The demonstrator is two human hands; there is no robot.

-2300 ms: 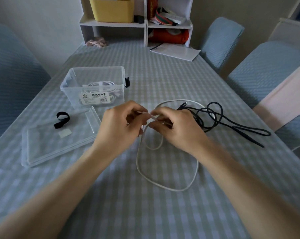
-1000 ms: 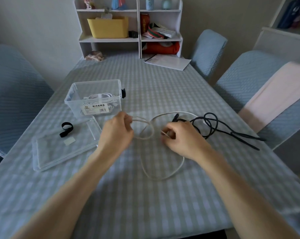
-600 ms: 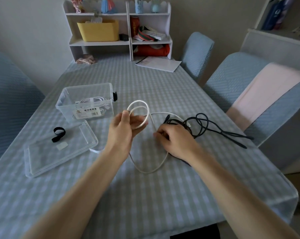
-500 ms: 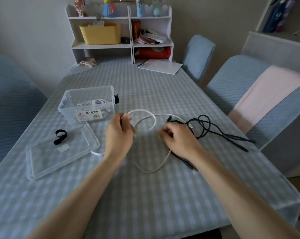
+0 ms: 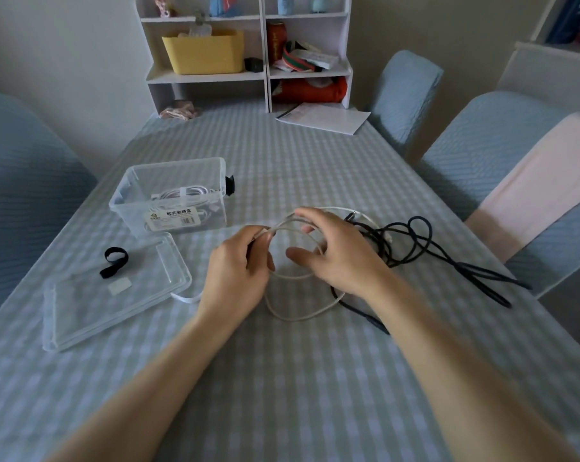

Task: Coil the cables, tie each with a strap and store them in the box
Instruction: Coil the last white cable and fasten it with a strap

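A: Can you follow the cable [image 5: 300, 318] whole?
B: No. The left hand [image 5: 238, 271] and the right hand [image 5: 340, 256] cover parts of it; if the right one grips it, I cannot tell.
A: The label [image 5: 175, 219] on the box [image 5: 138, 202]?
B: Too small to read. The shelf [image 5: 267, 71] top is cut off.

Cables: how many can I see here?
3: a white cable in the left hand and right hand, a black cable loose beside them, a tied white coil in the box; more may hide there.
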